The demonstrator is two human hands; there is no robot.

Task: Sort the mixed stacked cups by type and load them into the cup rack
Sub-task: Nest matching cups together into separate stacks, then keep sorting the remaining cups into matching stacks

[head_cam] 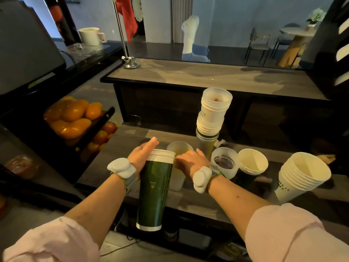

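At the lower counter (pixel 132 140), w/ fruit baskets (pixel 75 114) off to the left, sorting looks barely underway. Left hand (pixel 140 156) grips a tall dark green cup (pixel 155 188) just under its white rim, holding it off the surface so its base hangs below the counter edge. Right hand (pixel 190 161) reaches over a frosted plastic cup (pixel 179 147) right beside the green one; fingers are on or at its rim, but can't tell whether they've closed on it, since the back of the hand hides them. Behind them stands the tall mixed stack (pixel 212 118), frosted and white paper cups nested together and leaning a bit, so that lot isn't separated yet. To the right are a printed frosted cup (pixel 224 163), a short stack of white-lined cups (pixel 253 161) touching it, and a tilted stack of white paper cups (pixel 302 174) near the edge; these look like partial groupings by type. No cup rack shows from this angle, so I'd guess loading hasn't begun and most of the job is left.
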